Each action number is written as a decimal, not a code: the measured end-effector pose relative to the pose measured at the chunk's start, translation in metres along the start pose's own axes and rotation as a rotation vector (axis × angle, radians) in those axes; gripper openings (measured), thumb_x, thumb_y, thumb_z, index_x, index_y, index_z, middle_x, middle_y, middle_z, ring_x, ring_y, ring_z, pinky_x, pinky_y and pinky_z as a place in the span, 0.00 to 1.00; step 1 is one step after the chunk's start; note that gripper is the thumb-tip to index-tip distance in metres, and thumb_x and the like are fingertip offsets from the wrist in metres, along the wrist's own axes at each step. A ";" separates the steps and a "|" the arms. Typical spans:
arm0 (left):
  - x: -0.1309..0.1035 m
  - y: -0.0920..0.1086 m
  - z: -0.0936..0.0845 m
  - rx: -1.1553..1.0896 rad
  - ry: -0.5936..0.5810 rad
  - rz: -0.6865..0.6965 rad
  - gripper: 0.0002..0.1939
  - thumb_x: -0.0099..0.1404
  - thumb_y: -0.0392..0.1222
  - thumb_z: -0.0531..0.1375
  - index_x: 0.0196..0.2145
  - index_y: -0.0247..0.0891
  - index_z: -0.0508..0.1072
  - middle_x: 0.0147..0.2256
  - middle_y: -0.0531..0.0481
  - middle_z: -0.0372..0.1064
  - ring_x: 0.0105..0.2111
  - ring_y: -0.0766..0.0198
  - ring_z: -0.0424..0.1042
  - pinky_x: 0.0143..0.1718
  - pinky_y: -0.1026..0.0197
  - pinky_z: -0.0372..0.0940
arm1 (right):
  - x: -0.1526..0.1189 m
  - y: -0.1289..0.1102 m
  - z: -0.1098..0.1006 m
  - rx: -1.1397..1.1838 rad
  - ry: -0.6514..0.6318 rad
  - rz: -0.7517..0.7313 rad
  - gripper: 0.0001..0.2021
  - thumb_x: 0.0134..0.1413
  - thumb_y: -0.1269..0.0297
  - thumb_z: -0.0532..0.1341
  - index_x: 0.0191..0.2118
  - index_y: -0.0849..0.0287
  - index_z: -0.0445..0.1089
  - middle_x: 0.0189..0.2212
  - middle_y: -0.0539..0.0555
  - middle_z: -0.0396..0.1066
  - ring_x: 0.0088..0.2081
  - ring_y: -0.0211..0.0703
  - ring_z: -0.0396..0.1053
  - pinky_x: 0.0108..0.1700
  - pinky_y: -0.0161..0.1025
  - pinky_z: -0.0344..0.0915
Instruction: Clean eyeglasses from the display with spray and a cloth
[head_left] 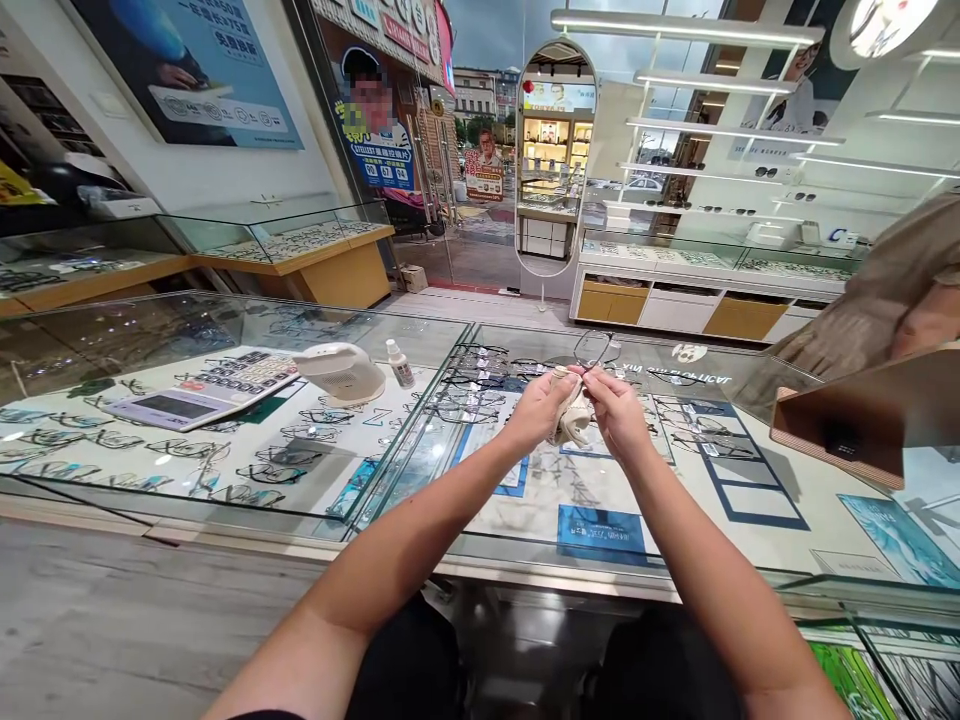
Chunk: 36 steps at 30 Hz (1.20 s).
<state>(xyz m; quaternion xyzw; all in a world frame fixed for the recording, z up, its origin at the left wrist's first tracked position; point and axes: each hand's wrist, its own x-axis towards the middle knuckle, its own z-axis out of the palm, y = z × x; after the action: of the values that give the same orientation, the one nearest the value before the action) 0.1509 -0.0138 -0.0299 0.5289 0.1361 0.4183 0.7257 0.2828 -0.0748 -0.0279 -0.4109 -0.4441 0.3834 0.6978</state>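
Above the glass counter, my two hands meet in the middle of the head view. My left hand (540,410) is closed, its fingers pinching a crumpled beige cloth (574,424) that hangs down between the hands. In my right hand (621,412), the fingers are closed on a pair of thin dark-framed eyeglasses (598,348), whose lenses stand up just beyond the fingertips. The cloth also touches the right fingers. How the fingertips grip the frame is partly hidden.
Rows of glasses (469,395) lie inside the glass display counter (420,460). On its left stand a calculator (202,390), a white rounded device (341,372) and a small spray bottle (400,363). A brown stand (840,435) and a person's brown sleeve (877,270) are at right.
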 end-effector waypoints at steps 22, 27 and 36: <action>0.002 0.001 -0.008 0.040 -0.083 -0.027 0.32 0.62 0.64 0.72 0.51 0.33 0.79 0.39 0.46 0.80 0.36 0.63 0.75 0.41 0.63 0.68 | 0.005 -0.003 -0.001 0.113 0.079 0.103 0.17 0.42 0.48 0.79 0.33 0.54 0.83 0.41 0.55 0.85 0.39 0.47 0.76 0.42 0.42 0.70; -0.001 0.002 -0.011 0.050 -0.189 -0.085 0.36 0.60 0.58 0.75 0.58 0.34 0.76 0.43 0.44 0.80 0.40 0.61 0.77 0.44 0.61 0.68 | 0.007 -0.004 -0.002 0.161 0.096 0.123 0.18 0.41 0.48 0.79 0.35 0.54 0.83 0.34 0.53 0.83 0.36 0.47 0.76 0.39 0.42 0.72; 0.004 -0.003 -0.005 0.074 0.009 -0.010 0.35 0.59 0.66 0.73 0.49 0.31 0.79 0.36 0.47 0.78 0.33 0.65 0.73 0.38 0.63 0.66 | 0.005 0.001 0.000 0.106 0.035 0.083 0.17 0.42 0.48 0.80 0.33 0.53 0.82 0.41 0.53 0.85 0.41 0.45 0.77 0.42 0.39 0.71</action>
<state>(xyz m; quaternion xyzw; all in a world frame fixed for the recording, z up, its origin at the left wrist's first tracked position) 0.1515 -0.0082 -0.0341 0.5529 0.1571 0.4118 0.7071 0.2838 -0.0699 -0.0271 -0.3978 -0.3936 0.4277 0.7098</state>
